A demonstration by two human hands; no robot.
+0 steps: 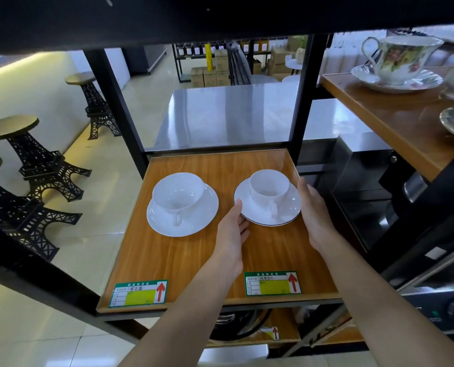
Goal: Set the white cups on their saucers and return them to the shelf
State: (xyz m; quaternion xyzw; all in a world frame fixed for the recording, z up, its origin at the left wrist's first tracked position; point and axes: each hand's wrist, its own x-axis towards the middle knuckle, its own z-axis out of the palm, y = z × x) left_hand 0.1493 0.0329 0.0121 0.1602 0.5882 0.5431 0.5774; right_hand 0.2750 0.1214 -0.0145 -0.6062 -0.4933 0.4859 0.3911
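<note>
Two white cups stand on white saucers on the wooden shelf [183,263]. The left cup [177,193] sits on a plain saucer [207,207], handle toward me. The right cup [269,188] sits on a dark-rimmed saucer [287,215]. My left hand [234,229] touches that saucer's left rim with its fingertips. On the other side, my right hand [313,210] is at the right rim, fingers extended. Whether either hand grips the rim I cannot tell.
Two green price tags [138,294] [272,283] lie at the shelf's front edge. Black posts [120,107] [300,102] flank the shelf at the back. A higher shelf [395,120] to the right carries floral cups and saucers. Tower-shaped stools [35,160] stand on the left.
</note>
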